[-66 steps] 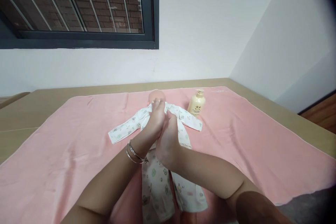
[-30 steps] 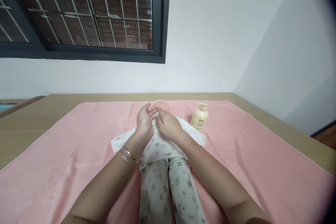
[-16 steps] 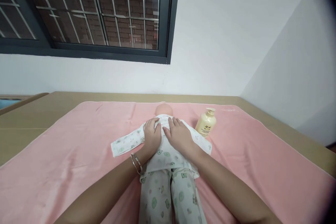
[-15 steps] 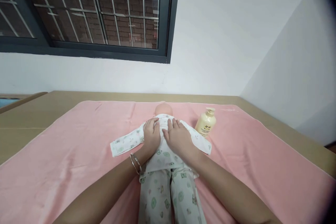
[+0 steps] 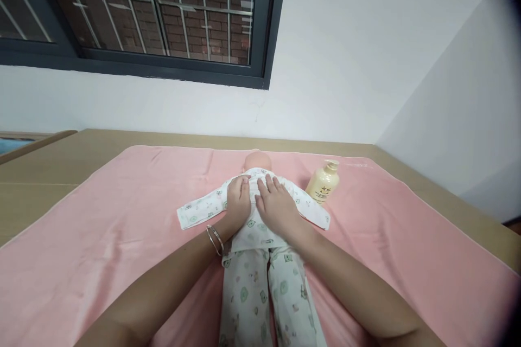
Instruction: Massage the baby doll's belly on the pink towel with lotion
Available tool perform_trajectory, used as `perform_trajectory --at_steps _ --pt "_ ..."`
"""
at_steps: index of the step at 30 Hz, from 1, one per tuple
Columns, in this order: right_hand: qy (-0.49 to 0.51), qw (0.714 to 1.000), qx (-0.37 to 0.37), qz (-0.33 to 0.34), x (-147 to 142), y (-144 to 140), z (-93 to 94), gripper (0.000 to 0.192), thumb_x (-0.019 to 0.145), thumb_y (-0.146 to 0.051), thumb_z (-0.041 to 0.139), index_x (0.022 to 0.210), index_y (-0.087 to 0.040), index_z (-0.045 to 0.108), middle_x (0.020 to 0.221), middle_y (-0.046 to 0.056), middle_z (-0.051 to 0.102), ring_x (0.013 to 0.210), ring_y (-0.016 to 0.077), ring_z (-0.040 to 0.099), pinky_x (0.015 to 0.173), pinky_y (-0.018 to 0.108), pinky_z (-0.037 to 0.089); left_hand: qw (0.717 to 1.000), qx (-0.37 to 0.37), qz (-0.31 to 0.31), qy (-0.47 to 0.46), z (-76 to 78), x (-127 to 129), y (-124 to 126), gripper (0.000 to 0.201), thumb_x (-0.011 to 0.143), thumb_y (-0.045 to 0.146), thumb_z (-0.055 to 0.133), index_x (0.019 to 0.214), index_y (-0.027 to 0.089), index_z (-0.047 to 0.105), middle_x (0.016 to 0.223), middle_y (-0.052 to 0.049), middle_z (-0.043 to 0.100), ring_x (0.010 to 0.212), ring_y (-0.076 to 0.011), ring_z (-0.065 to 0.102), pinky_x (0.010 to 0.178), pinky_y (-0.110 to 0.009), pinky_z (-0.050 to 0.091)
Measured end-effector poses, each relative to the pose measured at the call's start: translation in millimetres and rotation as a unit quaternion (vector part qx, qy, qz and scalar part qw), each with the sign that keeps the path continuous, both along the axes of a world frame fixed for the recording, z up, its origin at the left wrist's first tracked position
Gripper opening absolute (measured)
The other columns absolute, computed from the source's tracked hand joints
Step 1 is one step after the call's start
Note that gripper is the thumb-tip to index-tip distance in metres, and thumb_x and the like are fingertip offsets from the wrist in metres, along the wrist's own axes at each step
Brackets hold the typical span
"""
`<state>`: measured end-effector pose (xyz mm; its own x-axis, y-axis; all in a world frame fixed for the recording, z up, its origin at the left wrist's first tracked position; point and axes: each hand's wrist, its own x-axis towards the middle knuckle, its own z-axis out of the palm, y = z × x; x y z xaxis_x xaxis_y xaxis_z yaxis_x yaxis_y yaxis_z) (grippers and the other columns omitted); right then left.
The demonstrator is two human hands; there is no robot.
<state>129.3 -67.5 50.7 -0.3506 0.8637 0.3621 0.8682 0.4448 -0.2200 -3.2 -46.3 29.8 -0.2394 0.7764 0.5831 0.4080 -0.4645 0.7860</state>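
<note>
A baby doll (image 5: 255,161) lies on its back on a pink blanket (image 5: 101,238), dressed in a white printed top (image 5: 199,209) and matching printed trousers (image 5: 260,295). My left hand (image 5: 237,201) lies flat on the left side of the doll's chest, bangles at the wrist. My right hand (image 5: 277,203) lies flat on the right side of the chest, fingers spread toward the collar. Neither hand grips anything. The doll's body and arms are hidden under the clothes and my hands.
A cream pump bottle (image 5: 323,183) stands on the blanket just right of the doll's sleeve. The blanket covers a tan surface (image 5: 61,157) set against a white wall with a barred window (image 5: 163,11) above. A second wall closes the right side.
My hands let go of the top's front near the collar and came down flat on the doll's chest. The view has shifted slightly; the doll's head shows more.
</note>
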Motion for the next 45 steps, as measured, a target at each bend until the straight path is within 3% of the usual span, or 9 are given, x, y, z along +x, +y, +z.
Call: perform_trajectory --at_steps 4,8,12,20,24,29,32,39,45 --pt "-0.020 0.996 0.021 0.087 -5 -12 1.6 0.049 0.095 -0.030 0.040 0.143 -0.019 0.043 0.152 0.013 0.030 0.142 0.0361 0.019 0.112 0.060 0.018 1.000 -0.008 -0.006 -0.009 -2.3 -1 0 0.030 0.097 0.033 0.035 0.100 0.020 0.062 0.103 -0.006 0.066 0.100 -0.0201 0.060 0.094 -0.037 0.046" --pt "0.045 0.980 0.015 0.191 13 21 -0.9 0.039 0.096 -0.033 0.041 0.132 -0.029 0.055 0.146 0.002 0.043 0.141 0.0231 0.028 0.116 0.051 0.017 1.000 0.001 -0.012 -0.004 -3.0 -1 0 0.031 0.097 0.032 0.033 0.113 0.021 0.058 0.116 -0.007 0.064 0.112 -0.0212 0.057 0.100 -0.040 0.043" --pt "0.157 0.985 0.032 0.059 26 42 -12.4 0.043 0.096 -0.033 0.037 0.130 -0.016 0.056 0.141 0.010 0.048 0.134 0.0198 0.040 0.114 0.039 0.028 0.999 -0.014 0.006 0.040 -2.1 0 0 0.027 0.091 0.026 0.043 0.113 0.019 0.058 0.116 -0.009 0.064 0.112 -0.0233 0.057 0.101 -0.042 0.043" --pt "0.044 0.994 0.026 -0.094 17 27 -8.2 0.053 0.096 -0.034 0.033 0.134 -0.002 0.048 0.139 0.023 0.046 0.133 0.0308 0.040 0.111 0.041 0.029 0.972 -0.031 0.070 0.224 -5.3 1 9 0.035 0.084 0.018 0.043 0.116 0.014 0.059 0.122 -0.013 0.062 0.118 -0.0281 0.053 0.106 -0.048 0.039" --pt "0.046 0.996 0.015 -0.079 21 33 -7.9 0.050 0.096 -0.034 0.033 0.134 -0.006 0.049 0.137 0.019 0.049 0.131 0.0287 0.042 0.109 0.040 0.030 0.945 -0.027 0.077 0.317 -3.4 2 7 0.038 0.090 0.022 0.039 0.122 0.011 0.056 0.130 -0.015 0.059 0.126 -0.0290 0.049 0.111 -0.049 0.033" --pt "0.046 0.998 0.026 -0.020 24 37 -10.8 0.046 0.098 -0.028 0.029 0.135 -0.010 0.048 0.142 0.015 0.045 0.135 0.0256 0.036 0.112 0.043 0.025 0.913 0.008 0.110 0.394 3.9 6 -6 0.033 0.091 0.023 0.038 0.110 0.010 0.062 0.114 -0.017 0.066 0.111 -0.0304 0.058 0.097 -0.044 0.045" --pt "0.028 0.999 0.034 -0.012 18 29 -5.4 0.045 0.098 -0.024 0.025 0.132 -0.009 0.052 0.139 0.016 0.049 0.134 0.0250 0.039 0.114 0.043 0.023 0.913 0.002 0.121 0.389 7.0 6 -8 0.028 0.090 0.024 0.041 0.106 0.014 0.062 0.107 -0.015 0.067 0.105 -0.0298 0.060 0.091 -0.042 0.047" --pt "-0.013 0.998 -0.035 -0.059 5 -8 20.0 0.037 0.097 -0.027 0.031 0.116 -0.012 0.060 0.126 0.018 0.058 0.122 0.0287 0.050 0.093 0.038 0.044 0.929 -0.031 0.069 0.363 6.1 -3 9 0.033 0.086 0.026 0.047 0.114 0.011 0.058 0.114 -0.016 0.064 0.110 -0.0310 0.056 0.098 -0.046 0.043" --pt "0.033 0.999 -0.027 -0.014 13 12 13.2 0.042 0.099 -0.034 0.030 0.122 -0.013 0.058 0.133 0.016 0.053 0.129 0.0269 0.044 0.103 0.038 0.038 0.927 0.005 0.041 0.373 1.6 -4 12 0.037 0.088 0.023 0.044 0.120 0.010 0.057 0.124 -0.016 0.062 0.120 -0.0297 0.053 0.108 -0.045 0.037"
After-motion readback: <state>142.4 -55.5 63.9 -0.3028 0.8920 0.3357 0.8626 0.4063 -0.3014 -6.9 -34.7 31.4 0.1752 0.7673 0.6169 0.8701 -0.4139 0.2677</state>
